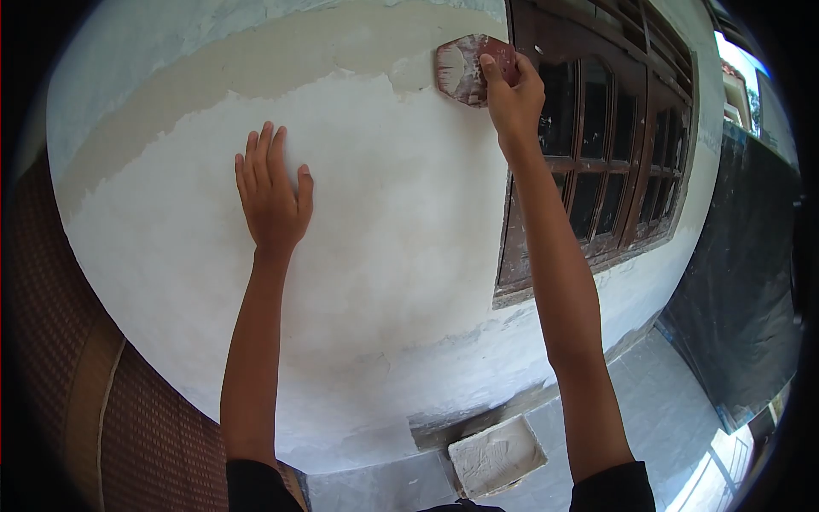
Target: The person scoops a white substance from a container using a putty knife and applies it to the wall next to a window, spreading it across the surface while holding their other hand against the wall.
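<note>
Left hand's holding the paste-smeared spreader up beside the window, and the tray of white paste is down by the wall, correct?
Wrong hand: the head view shows the right hand holding the paste-smeared spreader up beside the window. The tray of white paste is down by the wall.

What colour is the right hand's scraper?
The scraper is reddish-brown with whitish smears, in the head view.

A brown window (616, 160) sits near a dark sheet (732, 273).
</note>
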{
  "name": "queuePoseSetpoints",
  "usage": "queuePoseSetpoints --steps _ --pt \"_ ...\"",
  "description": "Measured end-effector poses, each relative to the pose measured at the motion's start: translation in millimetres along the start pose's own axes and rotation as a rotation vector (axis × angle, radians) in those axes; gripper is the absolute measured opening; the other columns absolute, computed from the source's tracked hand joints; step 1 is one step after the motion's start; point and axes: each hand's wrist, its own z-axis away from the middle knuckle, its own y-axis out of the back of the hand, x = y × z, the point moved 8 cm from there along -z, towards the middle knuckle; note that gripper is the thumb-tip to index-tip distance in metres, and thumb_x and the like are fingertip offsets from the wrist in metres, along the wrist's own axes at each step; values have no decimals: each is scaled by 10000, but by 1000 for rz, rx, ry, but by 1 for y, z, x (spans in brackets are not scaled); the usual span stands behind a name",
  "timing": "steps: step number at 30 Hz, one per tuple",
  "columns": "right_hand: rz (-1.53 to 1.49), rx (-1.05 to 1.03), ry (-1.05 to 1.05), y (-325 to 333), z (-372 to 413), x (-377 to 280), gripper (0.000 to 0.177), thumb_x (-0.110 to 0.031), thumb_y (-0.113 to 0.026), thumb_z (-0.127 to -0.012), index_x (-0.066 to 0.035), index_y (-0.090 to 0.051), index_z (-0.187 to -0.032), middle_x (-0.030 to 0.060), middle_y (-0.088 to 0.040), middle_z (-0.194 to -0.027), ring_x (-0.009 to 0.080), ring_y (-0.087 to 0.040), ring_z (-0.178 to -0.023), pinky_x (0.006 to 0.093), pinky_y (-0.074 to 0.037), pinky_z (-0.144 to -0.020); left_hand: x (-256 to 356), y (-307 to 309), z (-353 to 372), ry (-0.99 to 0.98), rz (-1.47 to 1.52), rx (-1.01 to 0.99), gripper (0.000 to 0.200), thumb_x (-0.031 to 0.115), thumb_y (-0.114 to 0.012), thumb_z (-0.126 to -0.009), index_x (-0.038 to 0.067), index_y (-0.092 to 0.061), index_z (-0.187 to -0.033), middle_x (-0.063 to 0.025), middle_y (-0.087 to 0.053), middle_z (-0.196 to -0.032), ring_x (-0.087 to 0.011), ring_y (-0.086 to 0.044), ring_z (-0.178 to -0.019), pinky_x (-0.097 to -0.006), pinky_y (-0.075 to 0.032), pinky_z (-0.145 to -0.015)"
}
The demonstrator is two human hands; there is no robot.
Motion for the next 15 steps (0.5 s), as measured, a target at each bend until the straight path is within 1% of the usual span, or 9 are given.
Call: queuePoseSetpoints --steps 2,3,6,8,10,11,12,14,15 --pt "223 45 -29 4 7 -10 275 -183 -698 -886 18 -678 -1072 151 -726 -963 215 -697 -874 355 -528 -807 0 1 -1 -4 16 4 547 162 -530 -933 70 -419 -1460 -103 -400 -1536 -304 -320 -1455 -526 -203 -1197" --pt "159 78 -113 14 8 -10 272 -184 -698 -887 19 -675 -1067 153 -724 -962 213 -695 -880 351 -527 -812 1 1 0 -2 15 2 547 162 -530 -933 70 -419 -1460 -103 -400 -1536 -304 -320 -1455 -526 -203 -1197" --pt "52 148 -108 20 14 -23 269 -174 -695 -889 20 -668 -1073 161 -723 -955 216 -697 -876 350 -526 -819 0 1 -2 -7 21 24 545 160 -531 -933 72 -420 -1460 -102 -402 -1535 -302 -319 -1456 -527 -203 -1196" --pt "0 113 -83 4 18 -19 287 -180 -702 -886 18 -661 -1089 162 -723 -932 213 -697 -861 352 -529 -820 0 0 0 -4 19 11 546 158 -532 -932 73 -421 -1460 -102 -399 -1536 -302 -318 -1456 -526 -204 -1197" --pt "22 -62 -15 -23 26 -33 297 -196 -714 -878 17 -664 -1080 166 -721 -927 228 -703 -869 364 -530 -822 -1 0 -1 -6 14 10 547 157 -533 -932 72 -420 -1460 -102 -397 -1537 -301 -317 -1456 -525 -204 -1197" --pt "132 -63 17 -24 29 -42 290 -201 -717 -872 17 -669 -1058 175 -719 -921 254 -709 -874 377 -530 -824 -1 0 0 -8 7 7 548 157 -533 -931 72 -419 -1460 -102 -395 -1538 -301 -317 -1456 -524 -205 -1197" --pt "131 -63 14 -22 27 -40 290 -201 -717 -872 17 -669 -1058 175 -719 -921 254 -709 -874 377 -530 -824 -1 0 0 -9 5 5 548 157 -533 -931 72 -419 -1460 -102 -395 -1538 -301 -317 -1456 -524 -205 -1197" --pt "262 39 9 -4 14 -31 272 -191 -705 -873 17 -670 -1045 186 -718 -923 275 -712 -882 385 -530 -824 -1 0 0 -11 12 7 551 160 -533 -932 73 -415 -1463 -102 -391 -1539 -300 -314 -1458 -522 -203 -1199" --pt "273 60 -21 6 6 -23 262 -181 -694 -875 14 -668 -1048 172 -720 -922 255 -708 -867 376 -531 -816 -1 0 0 -9 8 8 551 160 -533 -932 73 -415 -1463 -102 -391 -1539 -300 -314 -1458 -522 -203 -1199"
